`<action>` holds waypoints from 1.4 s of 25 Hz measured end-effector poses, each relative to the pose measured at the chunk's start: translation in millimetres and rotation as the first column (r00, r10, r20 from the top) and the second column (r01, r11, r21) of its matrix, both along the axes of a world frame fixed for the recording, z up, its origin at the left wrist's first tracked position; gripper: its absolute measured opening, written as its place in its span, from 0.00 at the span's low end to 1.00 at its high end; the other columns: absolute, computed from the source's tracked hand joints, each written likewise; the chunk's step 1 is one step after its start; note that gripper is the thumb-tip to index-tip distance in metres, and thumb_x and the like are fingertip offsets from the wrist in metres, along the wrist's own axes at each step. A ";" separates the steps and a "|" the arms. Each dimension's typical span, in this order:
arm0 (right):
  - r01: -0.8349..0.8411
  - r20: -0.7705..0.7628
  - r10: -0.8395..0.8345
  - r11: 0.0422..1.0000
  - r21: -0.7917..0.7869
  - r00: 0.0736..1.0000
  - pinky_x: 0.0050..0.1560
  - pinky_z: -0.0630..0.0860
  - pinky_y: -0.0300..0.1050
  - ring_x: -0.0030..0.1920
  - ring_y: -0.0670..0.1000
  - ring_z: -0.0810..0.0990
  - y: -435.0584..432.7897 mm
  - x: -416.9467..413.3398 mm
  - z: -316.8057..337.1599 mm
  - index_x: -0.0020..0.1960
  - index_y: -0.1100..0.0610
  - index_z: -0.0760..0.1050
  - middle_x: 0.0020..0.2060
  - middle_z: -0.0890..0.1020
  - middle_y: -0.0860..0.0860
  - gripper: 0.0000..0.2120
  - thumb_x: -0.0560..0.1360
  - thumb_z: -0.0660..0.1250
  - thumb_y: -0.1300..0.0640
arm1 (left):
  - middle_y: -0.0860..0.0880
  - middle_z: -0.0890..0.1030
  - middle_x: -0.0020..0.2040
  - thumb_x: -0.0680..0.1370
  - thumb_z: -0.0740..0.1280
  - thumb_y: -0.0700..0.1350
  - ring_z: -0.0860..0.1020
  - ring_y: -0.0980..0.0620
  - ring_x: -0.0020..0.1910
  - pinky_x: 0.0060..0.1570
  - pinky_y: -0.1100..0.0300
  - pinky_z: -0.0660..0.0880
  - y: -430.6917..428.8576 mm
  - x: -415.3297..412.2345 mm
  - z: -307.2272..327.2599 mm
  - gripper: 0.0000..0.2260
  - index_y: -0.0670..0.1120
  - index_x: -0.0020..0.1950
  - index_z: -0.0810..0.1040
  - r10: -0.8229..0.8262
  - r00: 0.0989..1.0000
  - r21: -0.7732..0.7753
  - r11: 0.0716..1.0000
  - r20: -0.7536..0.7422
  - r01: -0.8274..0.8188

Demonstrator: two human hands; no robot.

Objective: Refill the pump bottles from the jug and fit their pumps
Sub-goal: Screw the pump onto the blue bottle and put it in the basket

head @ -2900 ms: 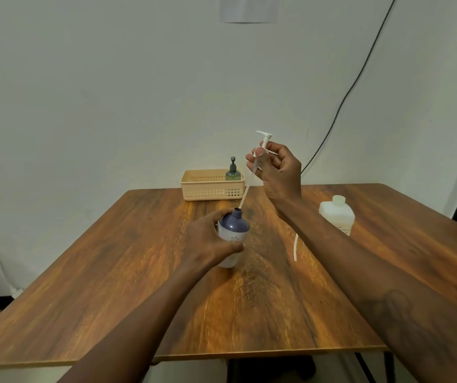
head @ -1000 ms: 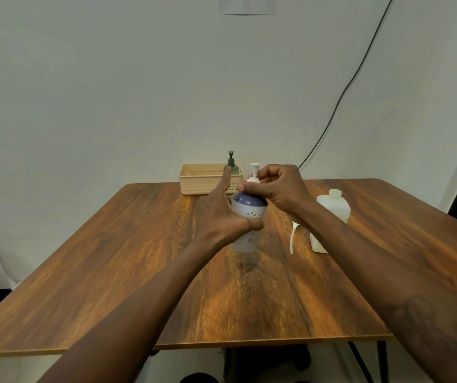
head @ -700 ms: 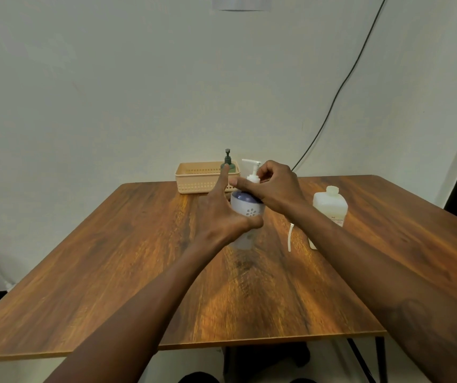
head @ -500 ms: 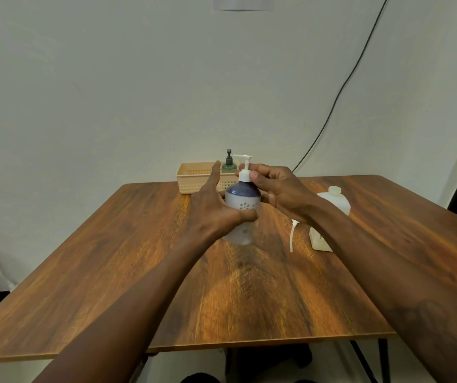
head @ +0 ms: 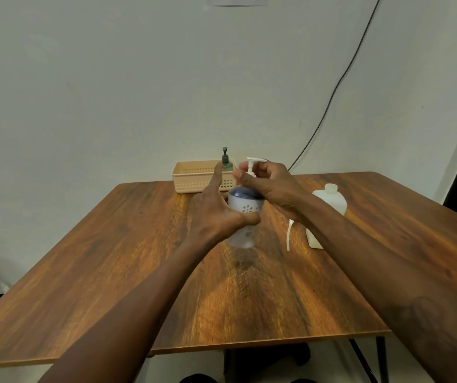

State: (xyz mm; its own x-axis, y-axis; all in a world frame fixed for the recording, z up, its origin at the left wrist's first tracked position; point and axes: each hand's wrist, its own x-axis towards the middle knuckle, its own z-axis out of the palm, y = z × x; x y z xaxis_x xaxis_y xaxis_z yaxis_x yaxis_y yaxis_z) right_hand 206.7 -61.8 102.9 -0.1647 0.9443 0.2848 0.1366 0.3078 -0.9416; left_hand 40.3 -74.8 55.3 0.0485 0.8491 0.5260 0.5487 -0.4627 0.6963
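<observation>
A white bottle with a purple shoulder (head: 245,210) is held upright just above the wooden table (head: 139,261) at its middle. My left hand (head: 217,214) wraps around the bottle's body, index finger pointing up. My right hand (head: 270,183) pinches the collar of the white pump (head: 252,165) that sits in the bottle's neck. A white jug (head: 329,201) with its cap off stands to the right, partly hidden by my right forearm. A green pump bottle (head: 226,163) stands in a beige basket (head: 194,178) at the table's far edge.
A loose white dip tube (head: 289,234) lies on the table between the held bottle and the jug. A black cable (head: 340,78) runs down the wall behind. Table legs show under the right front corner.
The pump's tube went down into the bottle and the pump now sits on the neck. My right hand has shifted its grip around the collar while my left hand kept holding the bottle.
</observation>
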 end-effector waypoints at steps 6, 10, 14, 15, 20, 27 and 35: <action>-0.104 -0.104 0.105 0.994 0.010 0.989 0.60 0.81 0.48 0.60 0.54 0.84 -0.7 12.6 -0.6 0.63 0.59 0.80 0.59 0.85 0.56 0.13 0.78 0.71 0.63 | 0.51 0.83 0.61 0.57 0.82 0.60 0.83 0.53 0.53 0.52 0.56 0.82 1.7 -9.9 7.2 0.59 0.54 0.83 0.57 0.000 1.000 -0.015 1.000 -0.023 -0.001; 0.168 -0.040 -0.165 0.981 0.098 0.985 0.46 0.83 0.42 0.45 0.51 0.83 -2.4 2.3 -2.1 0.54 0.59 0.80 0.43 0.84 0.55 0.21 0.66 0.83 0.54 | 0.56 0.84 0.53 0.59 0.80 0.60 0.83 0.57 0.46 0.47 0.52 0.84 -3.9 -2.7 8.1 0.35 0.55 0.65 0.80 -0.020 0.999 0.069 0.997 -0.037 0.022; -0.016 -0.074 0.021 0.998 0.067 0.997 0.55 0.82 0.42 0.56 0.49 0.84 -2.7 1.7 3.5 0.60 0.56 0.79 0.55 0.85 0.52 0.12 0.78 0.73 0.56 | 0.55 0.85 0.54 0.58 0.80 0.62 0.83 0.59 0.47 0.48 0.53 0.84 1.0 -3.3 7.2 0.35 0.54 0.64 0.82 -0.022 1.000 0.062 0.998 0.004 0.022; -0.101 -0.105 0.103 0.995 0.027 0.989 0.60 0.81 0.45 0.61 0.51 0.83 -2.9 3.7 5.1 0.63 0.55 0.79 0.59 0.84 0.53 0.12 0.80 0.69 0.58 | 0.55 0.85 0.54 0.58 0.80 0.62 0.83 0.58 0.48 0.48 0.53 0.84 2.6 -4.3 6.6 0.37 0.53 0.65 0.82 -0.008 1.000 0.063 0.998 0.004 0.008; 0.065 0.215 -0.116 0.971 0.232 0.970 0.58 0.83 0.45 0.55 0.47 0.85 -3.8 6.8 3.5 0.62 0.59 0.82 0.54 0.86 0.50 0.16 0.76 0.75 0.55 | 0.53 0.86 0.55 0.58 0.79 0.63 0.83 0.57 0.47 0.47 0.56 0.84 -0.5 -2.5 2.6 0.38 0.53 0.66 0.82 0.020 1.000 0.079 0.997 -0.011 -0.019; 0.403 0.141 -0.485 0.829 0.388 0.863 0.38 0.80 0.31 0.37 0.41 0.84 -12.0 -3.5 2.3 0.47 0.56 0.85 0.37 0.85 0.45 0.19 0.63 0.84 0.45 | 0.56 0.84 0.51 0.60 0.83 0.57 0.81 0.60 0.43 0.42 0.69 0.78 -5.2 7.4 2.0 0.34 0.53 0.65 0.82 0.076 0.997 0.100 0.992 0.017 -0.077; -0.051 0.148 0.025 0.983 0.174 0.989 0.56 0.82 0.42 0.57 0.47 0.85 -10.2 11.4 1.2 0.65 0.59 0.81 0.56 0.86 0.49 0.14 0.80 0.70 0.56 | 0.54 0.85 0.56 0.58 0.82 0.59 0.83 0.56 0.49 0.50 0.54 0.84 0.6 -0.1 4.4 0.38 0.53 0.67 0.81 -0.054 0.996 0.036 0.998 0.067 0.051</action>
